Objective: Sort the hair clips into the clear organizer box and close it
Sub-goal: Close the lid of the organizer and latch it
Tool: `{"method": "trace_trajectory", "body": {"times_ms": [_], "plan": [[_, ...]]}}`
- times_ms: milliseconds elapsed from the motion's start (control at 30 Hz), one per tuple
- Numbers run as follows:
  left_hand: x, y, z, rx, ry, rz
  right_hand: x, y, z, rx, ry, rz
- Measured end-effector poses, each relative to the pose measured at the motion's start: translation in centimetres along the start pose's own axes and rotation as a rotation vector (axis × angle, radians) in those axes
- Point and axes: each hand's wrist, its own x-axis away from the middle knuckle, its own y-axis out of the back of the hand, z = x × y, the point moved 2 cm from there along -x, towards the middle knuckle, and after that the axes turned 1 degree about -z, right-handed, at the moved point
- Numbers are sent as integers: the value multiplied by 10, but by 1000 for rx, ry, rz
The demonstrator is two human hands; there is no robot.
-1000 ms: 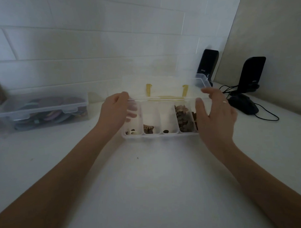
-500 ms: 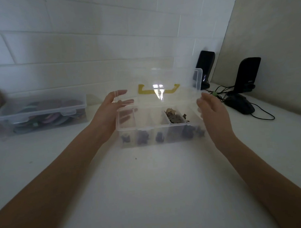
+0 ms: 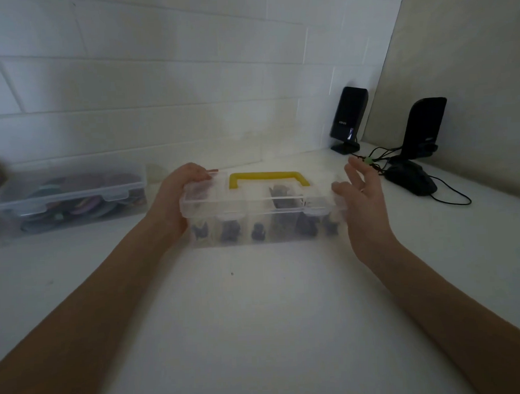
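The lid (image 3: 252, 194) is now lying down over the organizer box (image 3: 262, 226); left hand (image 3: 176, 196) is gripping its left end, right hand (image 3: 362, 199) touching the right end, fingers spread, bare table (image 3: 257, 315) nearer.

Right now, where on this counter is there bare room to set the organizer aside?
Bare patches: the wide counter in front of the organizer box, between the forearms. Crowded: left by the storage bin, right by the mouse and speakers.

white table (image 3: 257, 329): organizer box (image 3: 263, 229), storage box (image 3: 67, 200), speakers (image 3: 349, 120), mouse (image 3: 411, 179)
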Motion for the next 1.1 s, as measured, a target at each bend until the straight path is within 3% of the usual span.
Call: {"method": "trace_trajectory", "body": {"times_ms": [333,467,667,767,867,1100], "plan": [[8,4,-7,-284,-115,61,-2,-1,-9,166,105,-12],[10,6,-7,-379,-16,56,0,3,-8,164,101,73],[31,10,-7,-400,30,281,6,9,-1,331,138,214],[42,7,-5,-590,-131,152,7,12,0,344,163,239],[47,1,0,-632,-256,2,7,11,-2,337,182,231],[48,6,10,-779,-332,-120,2,16,-10,392,183,244]]}}
